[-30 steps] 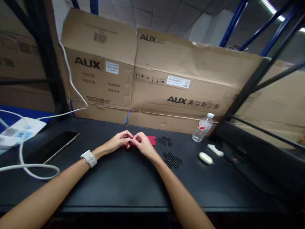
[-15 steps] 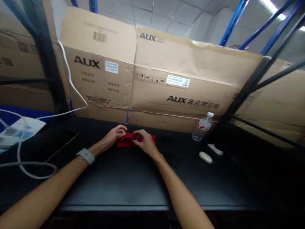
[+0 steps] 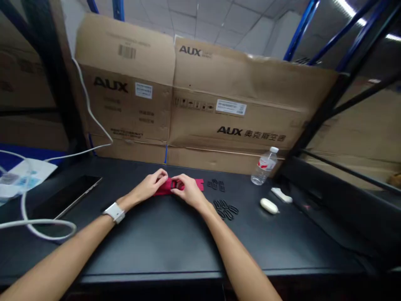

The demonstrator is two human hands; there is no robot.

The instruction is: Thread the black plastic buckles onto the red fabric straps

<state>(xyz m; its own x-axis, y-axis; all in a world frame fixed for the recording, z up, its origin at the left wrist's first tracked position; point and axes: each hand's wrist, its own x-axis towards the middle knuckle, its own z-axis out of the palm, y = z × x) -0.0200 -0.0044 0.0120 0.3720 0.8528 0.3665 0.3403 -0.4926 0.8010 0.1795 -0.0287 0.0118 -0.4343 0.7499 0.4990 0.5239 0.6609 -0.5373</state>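
A red strap (image 3: 199, 184) lies across the black table near its back. My left hand (image 3: 153, 184), with a white watch (image 3: 115, 212) on the wrist, pinches the strap's left part between thumb and fingers. Around the strap's middle sits a small black buckle (image 3: 173, 184), and my right hand (image 3: 189, 190) has its thumb and fingers closed on it. Right of that hand lie several small black buckles (image 3: 216, 184). Nearer the front is a group of black oval rings (image 3: 225, 210).
A clear bottle (image 3: 264, 168) stands at the back right, with a white oval object (image 3: 269, 206) and a white curved piece (image 3: 281, 195) before it. A dark flat device (image 3: 72, 196), papers (image 3: 31, 173) and a white cable (image 3: 46, 237) lie left. Cardboard (image 3: 232, 146) walls the back.
My left hand has closed its fingers onto the strap, which looked looser before. The right hand and buckle have shifted slightly left along it. The view has moved a little.
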